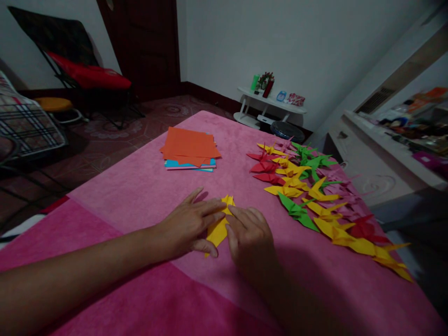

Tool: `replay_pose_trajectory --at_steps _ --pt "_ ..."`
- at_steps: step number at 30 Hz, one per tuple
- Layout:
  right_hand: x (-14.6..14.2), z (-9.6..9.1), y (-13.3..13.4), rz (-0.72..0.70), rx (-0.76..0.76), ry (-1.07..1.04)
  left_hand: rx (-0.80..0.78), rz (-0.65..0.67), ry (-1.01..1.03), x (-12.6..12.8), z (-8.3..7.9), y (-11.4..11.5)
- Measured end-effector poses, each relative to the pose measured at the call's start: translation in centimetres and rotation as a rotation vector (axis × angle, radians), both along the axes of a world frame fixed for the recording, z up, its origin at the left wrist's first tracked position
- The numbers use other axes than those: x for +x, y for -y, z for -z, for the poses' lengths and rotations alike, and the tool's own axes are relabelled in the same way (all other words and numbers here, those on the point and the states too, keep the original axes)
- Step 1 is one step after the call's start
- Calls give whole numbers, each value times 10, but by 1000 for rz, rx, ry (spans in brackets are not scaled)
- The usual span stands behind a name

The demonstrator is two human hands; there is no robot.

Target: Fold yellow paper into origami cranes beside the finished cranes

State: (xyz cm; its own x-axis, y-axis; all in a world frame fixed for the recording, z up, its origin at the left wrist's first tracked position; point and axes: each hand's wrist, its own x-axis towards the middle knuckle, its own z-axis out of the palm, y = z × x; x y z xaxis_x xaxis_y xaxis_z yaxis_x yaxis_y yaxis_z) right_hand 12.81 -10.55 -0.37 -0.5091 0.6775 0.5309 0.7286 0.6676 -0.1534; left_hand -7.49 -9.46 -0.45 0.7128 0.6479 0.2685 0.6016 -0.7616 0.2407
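Note:
A piece of folded yellow origami paper [217,230] lies on the pink tablecloth in front of me, a narrow shape with small points at its far end. Over its left side rests my left hand [191,224], its fingers stretched out, the fingertips on the paper and the thumb spread near its close end. My right hand [250,233] has its fingers curled, with thumb and fingertips closed at the paper's right edge. Both hands cover part of the folds.
Beyond my hands sits a stack of square coloured paper [191,144], orange on top. Rows of folded paper cranes [297,182] in yellow, red, green and pink stand along the right side of the table [115,196]. A drawer cabinet [371,163] is close to the right edge.

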Motion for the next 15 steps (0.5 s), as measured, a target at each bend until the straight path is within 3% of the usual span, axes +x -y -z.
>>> replay_pose_trajectory --at_steps 5,15 --pt "9 3 -13 -26 -40 -95 35 49 7 1 2 -2" --pt "10 7 -15 -29 -73 -23 22 59 -13 2 3 -3"
